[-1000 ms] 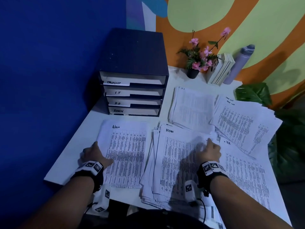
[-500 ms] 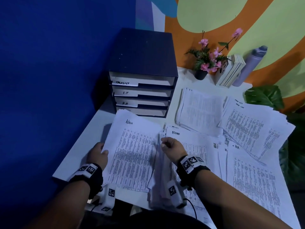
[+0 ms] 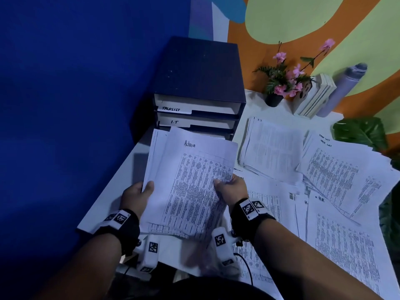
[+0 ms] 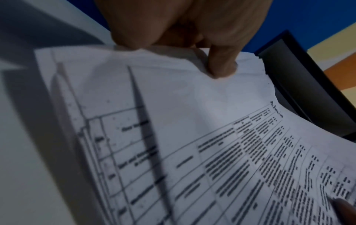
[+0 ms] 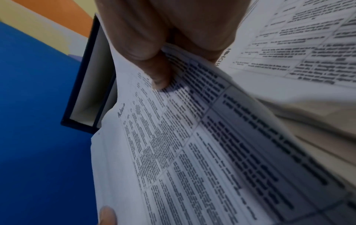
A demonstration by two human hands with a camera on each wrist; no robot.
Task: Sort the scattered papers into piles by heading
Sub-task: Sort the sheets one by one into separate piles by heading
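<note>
A stack of printed sheets headed "Admin" is lifted off the white desk, tilted up in front of the drawer unit. My left hand grips its left edge, thumb on top. My right hand pinches its right edge, thumb on the print. The same stack fills the left wrist view and the right wrist view. More papers lie on the desk: an "I.T" pile, a "Task list" pile, "H.R" sheets and another sheet under my right wrist.
A dark blue drawer unit with trays labelled "Tasklist" and "I.T" stands at the back left against a blue wall. A potted pink flower, books and a grey bottle line the back. A green leaf sits at the right edge.
My right hand left the middle pile and came over to the Admin stack. Both hands then lifted that stack off the desk and tilted it up.
</note>
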